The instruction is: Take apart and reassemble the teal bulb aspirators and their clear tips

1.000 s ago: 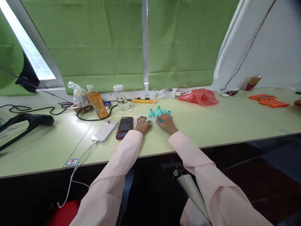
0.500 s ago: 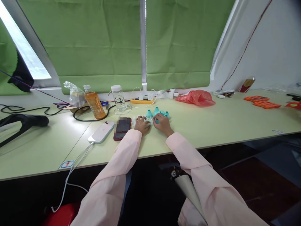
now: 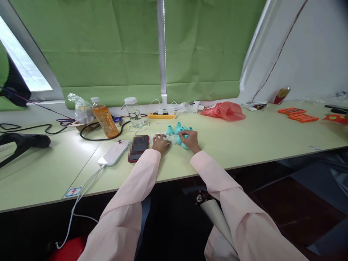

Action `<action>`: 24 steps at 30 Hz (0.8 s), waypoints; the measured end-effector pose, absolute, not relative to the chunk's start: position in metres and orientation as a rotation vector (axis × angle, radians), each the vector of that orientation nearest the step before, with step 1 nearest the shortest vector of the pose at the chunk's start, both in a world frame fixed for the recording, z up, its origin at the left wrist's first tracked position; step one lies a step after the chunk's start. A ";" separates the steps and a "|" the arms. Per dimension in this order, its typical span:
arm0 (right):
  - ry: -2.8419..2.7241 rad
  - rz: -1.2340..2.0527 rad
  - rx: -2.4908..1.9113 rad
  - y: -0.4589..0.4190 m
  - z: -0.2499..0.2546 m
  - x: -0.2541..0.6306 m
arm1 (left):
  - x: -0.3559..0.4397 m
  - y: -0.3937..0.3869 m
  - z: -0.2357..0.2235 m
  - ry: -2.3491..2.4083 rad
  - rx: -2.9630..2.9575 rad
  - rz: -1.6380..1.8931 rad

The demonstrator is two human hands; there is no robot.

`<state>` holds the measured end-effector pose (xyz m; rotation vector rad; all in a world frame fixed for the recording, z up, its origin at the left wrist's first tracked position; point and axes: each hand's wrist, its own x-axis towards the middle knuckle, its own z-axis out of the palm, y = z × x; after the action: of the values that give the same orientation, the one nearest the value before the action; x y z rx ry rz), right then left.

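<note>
Several teal bulb-shaped pieces with narrow necks (image 3: 178, 127) stand in a cluster on the table. My right hand (image 3: 191, 141) is at the cluster's near side, thumb and fingers pinched at the neck of one teal bulb (image 3: 178, 140). To its left, my left hand (image 3: 161, 144) lies palm down with the fingers apart, over and beside small clear plastic pieces (image 3: 173, 137). Their exact shape is too small to tell, and the left hand hides part of them. Both wrists rest near the table's front half.
Left of my hands lie a red-cased phone (image 3: 139, 148) and a pale phone (image 3: 113, 153) with a white cable. Behind them stand an orange drink bottle (image 3: 105, 119) and a clear bottle (image 3: 135, 115). A yellow power strip (image 3: 162, 116) and red bubble wrap (image 3: 225, 111) lie at the back.
My right hand has shifted from the clear pieces beside my left hand onto a teal bulb. The left hand stays about where it was; the view has turned slightly right.
</note>
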<state>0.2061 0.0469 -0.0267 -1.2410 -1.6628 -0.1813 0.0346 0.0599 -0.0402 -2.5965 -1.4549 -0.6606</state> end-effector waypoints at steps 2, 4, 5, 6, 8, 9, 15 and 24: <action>-1.631 -0.199 -1.222 0.048 -0.028 0.206 | 0.035 0.061 -0.041 -1.464 -2.591 -0.670; -1.598 -0.222 -1.205 0.050 -0.029 0.206 | 0.035 0.063 -0.041 -1.471 -2.584 -0.683; -1.586 -0.231 -1.193 0.050 -0.029 0.206 | 0.035 0.063 -0.041 -1.474 -2.580 -0.690; -1.579 -0.239 -1.179 0.050 -0.029 0.206 | 0.035 0.063 -0.042 -1.476 -2.576 -0.698; -1.575 -0.249 -1.146 0.049 -0.028 0.206 | 0.035 0.064 -0.042 -1.477 -2.568 -0.717; -1.576 -0.253 -1.128 0.049 -0.028 0.205 | 0.035 0.064 -0.042 -1.478 -2.564 -0.729; -1.558 -0.300 -1.071 0.047 -0.027 0.206 | 0.036 0.064 -0.042 -1.485 -2.546 -0.799; -1.552 -0.377 -1.039 0.047 -0.029 0.207 | 0.034 0.066 -0.035 -1.608 -2.466 -0.935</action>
<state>0.2072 0.0470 -0.0290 -1.0387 -1.5523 -0.3767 0.0344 0.0661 -0.0346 -2.4661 -1.6084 -0.9348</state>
